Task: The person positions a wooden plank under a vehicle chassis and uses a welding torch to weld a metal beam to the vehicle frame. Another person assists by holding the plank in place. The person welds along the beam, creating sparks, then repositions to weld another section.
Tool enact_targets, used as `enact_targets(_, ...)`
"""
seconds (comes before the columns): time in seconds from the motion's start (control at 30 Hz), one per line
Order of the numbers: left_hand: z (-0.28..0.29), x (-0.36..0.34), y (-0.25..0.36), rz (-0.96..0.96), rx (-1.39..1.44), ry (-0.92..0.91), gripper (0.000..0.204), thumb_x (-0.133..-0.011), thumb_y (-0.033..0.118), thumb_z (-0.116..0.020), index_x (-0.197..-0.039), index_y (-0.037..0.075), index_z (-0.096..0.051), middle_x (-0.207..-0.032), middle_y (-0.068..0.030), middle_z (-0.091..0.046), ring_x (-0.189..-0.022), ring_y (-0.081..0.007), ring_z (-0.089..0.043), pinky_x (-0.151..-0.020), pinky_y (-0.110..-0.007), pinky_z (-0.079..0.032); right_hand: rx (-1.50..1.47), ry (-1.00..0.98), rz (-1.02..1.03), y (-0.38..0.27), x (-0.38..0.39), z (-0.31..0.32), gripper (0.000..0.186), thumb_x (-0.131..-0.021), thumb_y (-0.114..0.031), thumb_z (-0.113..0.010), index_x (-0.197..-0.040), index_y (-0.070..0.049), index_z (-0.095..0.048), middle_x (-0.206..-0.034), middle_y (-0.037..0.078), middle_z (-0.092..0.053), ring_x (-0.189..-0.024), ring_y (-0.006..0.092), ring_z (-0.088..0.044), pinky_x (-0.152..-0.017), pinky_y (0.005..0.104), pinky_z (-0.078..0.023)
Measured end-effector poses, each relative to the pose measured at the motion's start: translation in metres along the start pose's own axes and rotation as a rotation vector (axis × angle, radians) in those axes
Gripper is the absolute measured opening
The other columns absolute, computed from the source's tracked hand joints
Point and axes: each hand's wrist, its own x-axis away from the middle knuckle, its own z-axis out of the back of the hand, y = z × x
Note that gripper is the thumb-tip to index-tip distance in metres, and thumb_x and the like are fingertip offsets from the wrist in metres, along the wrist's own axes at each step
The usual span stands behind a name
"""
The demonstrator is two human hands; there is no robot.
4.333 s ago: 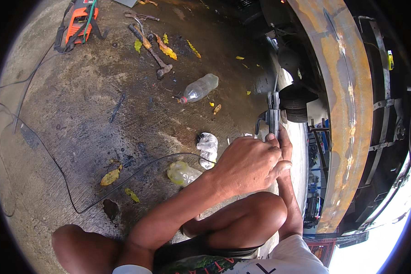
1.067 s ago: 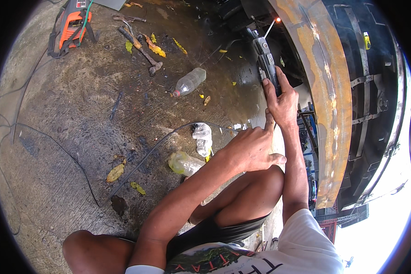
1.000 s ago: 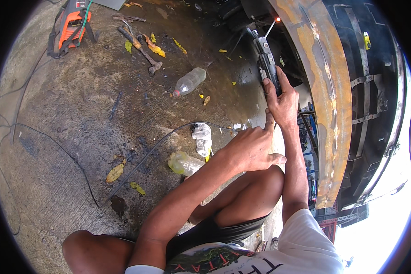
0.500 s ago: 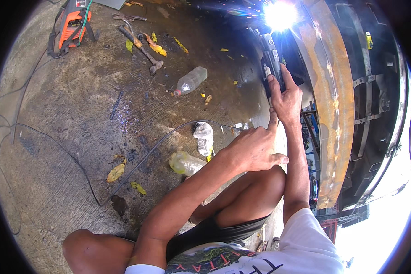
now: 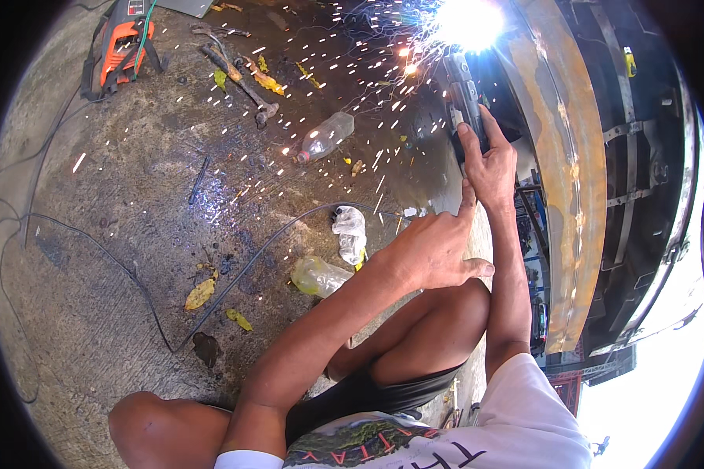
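Observation:
My right hand (image 5: pixel 493 168) is closed round the grip of a welding electrode holder (image 5: pixel 463 87), which points away from me. A glaring white-blue arc (image 5: pixel 469 25) burns at its far end, and the glare hides the electrode tip. Beside the arc runs a curved, rust-brown steel beam (image 5: pixel 565 180) with a seam along it. My left hand (image 5: pixel 436 248) is against my right wrist, index finger stretched forward and thumb apart; its other fingers are hidden beneath. Sparks fly left from the arc over the concrete floor (image 5: pixel 133 203).
A dark cable (image 5: pixel 266 248) loops over the floor. An orange-and-black machine (image 5: pixel 119 48) and a hammer (image 5: pixel 256 103) lie far left. A plastic bottle (image 5: pixel 327 137), crumpled clear plastic (image 5: pixel 350 234) and a yellowish bottle (image 5: pixel 319 277) lie nearer. A dark framed structure (image 5: pixel 641 172) stands right of the beam.
The arc's glare has spread slightly left, and a wide shower of sparks now crosses the floor. Both hands keep nearly the same place.

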Motion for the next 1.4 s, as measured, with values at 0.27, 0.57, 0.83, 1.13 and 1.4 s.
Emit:
enact_targets(0.27, -0.005, -0.001, 0.000, 0.014, -0.008, -0.012, 0.124, -0.090, 0.054, -0.072, -0.151, -0.023, 0.004, -0.088, -0.0403, -0.065, -0.090, -0.0545, -0.068, -0.085, -0.054, -0.057, 0.008, 0.025, 0.056, 0.012, -0.001, -0.002, 0.055, -0.099, -0.030, -0.068, -0.143, 0.001, -0.058, -0.085, 0.013, -0.073, -0.076, 0.0135, -0.068, -0.073, 0.0330, -0.055)
enact_targets(0.57, -0.002, -0.001, 0.005, 0.024, -0.004, -0.058, 0.127, -0.089, 0.054, -0.073, -0.151, -0.023, 0.005, -0.087, -0.0392, -0.066, -0.088, -0.0533, -0.069, -0.083, -0.054, -0.057, 0.023, 0.005, 0.051, 0.008, -0.003, 0.000, 0.054, -0.098, -0.029, -0.067, -0.141, 0.003, -0.059, -0.084, 0.017, -0.073, -0.075, 0.0180, -0.070, -0.074, 0.0370, -0.056)
enact_targets(0.83, -0.013, -0.001, 0.005, -0.010, -0.004, -0.024, 0.123, -0.087, 0.056, -0.074, -0.152, -0.023, -0.005, -0.102, -0.0423, -0.064, -0.098, -0.0540, -0.068, -0.090, -0.055, -0.056, 0.028, -0.065, 0.144, 0.010, 0.002, 0.008, 0.050, -0.097, -0.029, -0.069, -0.138, -0.001, -0.062, -0.083, 0.012, -0.071, -0.081, 0.0113, -0.065, -0.079, 0.0315, -0.054)
enact_targets(1.13, -0.016, -0.002, 0.005, -0.022, -0.024, -0.010, 0.121, -0.088, 0.053, -0.075, -0.151, -0.025, -0.007, -0.100, -0.0424, -0.065, -0.097, -0.0539, -0.069, -0.090, -0.054, -0.056, 0.045, -0.001, 0.146, 0.011, 0.005, 0.008, 0.051, -0.094, -0.025, -0.070, -0.137, 0.001, -0.063, -0.077, 0.015, -0.070, -0.069, 0.0170, -0.068, -0.073, 0.0343, -0.055)
enact_targets(1.4, -0.012, -0.002, 0.007, -0.008, -0.008, -0.062, 0.121, -0.088, 0.050, -0.075, -0.151, -0.024, -0.003, -0.096, -0.0426, -0.065, -0.094, -0.0542, -0.069, -0.090, -0.055, -0.056, 0.069, 0.011, 0.132, 0.011, 0.003, 0.008, 0.052, -0.095, -0.028, -0.069, -0.137, 0.001, -0.063, -0.075, 0.016, -0.069, -0.068, 0.0184, -0.069, -0.071, 0.0354, -0.055)
